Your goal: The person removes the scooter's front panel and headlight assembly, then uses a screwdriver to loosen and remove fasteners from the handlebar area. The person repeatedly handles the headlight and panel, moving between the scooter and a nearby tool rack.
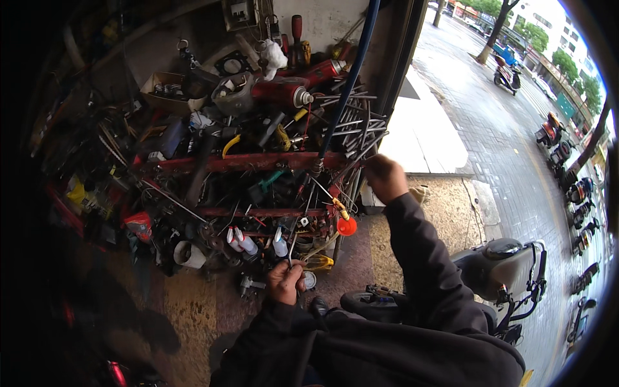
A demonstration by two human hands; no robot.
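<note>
A thin metal rod [292, 248] rises from my left hand [284, 284], whose fingers are closed round its lower end; the tool's exact kind is not clear. At the right end of the tool rack [242, 161], my right hand [385, 179] is held up beside a bunch of metal wrenches [364, 126]. Its fingers are curled and slightly blurred, and whatever they grip is hidden. Below that hand, an orange-red funnel-like cup [347, 226] hangs near the rack's edge. A round whitish lid or tin [309, 280] sits just right of my left hand.
Red spray cans [281, 92], a cardboard box [169, 92] and loose tools crowd the rack's top. A blue hose [349, 80] hangs in front of it. Spray bottles [245, 242] stand low down. A motorcycle [493, 264] is at my right; scooters [551, 132] line the street.
</note>
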